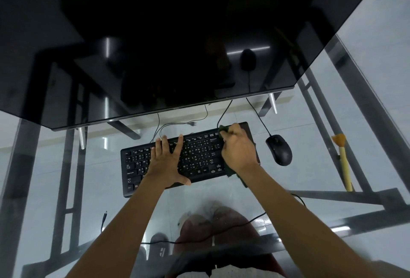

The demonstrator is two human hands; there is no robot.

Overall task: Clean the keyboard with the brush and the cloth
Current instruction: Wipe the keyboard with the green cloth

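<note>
**Cloth on the right end of the keyboard**

Glass forms the desk [310,122] top, so the metal frame, pale floor tiles and the person's knees show through it, and a dark monitor [177,33] fills the upper view. Below the monitor, the black keyboard [199,158] lies slightly askew near the middle of the glass.

Judging by the hands, the wiping step is under way. The right hand [238,152] grips a dark green cloth [223,129] bunched in its curled fingers, held down on the keyboard's right end; a bit of cloth peeks past the fingertips at the far edge and more trails out below the wrist over the near edge. The left hand [167,162] lies flat with fingers spread over the middle keys, thumb at the near edge, apparently steadying the board.

Next the cloth would likely need to sweep leftwards along the key rows, which calls for the left hand to shift or lift off the keys it covers.

A black mouse [279,150] sits just right of the keyboard, its cable running up behind the monitor; a wide stroke could knock it. The brush [343,162], yellow-handled with orange bristles, lies well right of the mouse, untouched. Loose cables trail beneath the glass.
</note>
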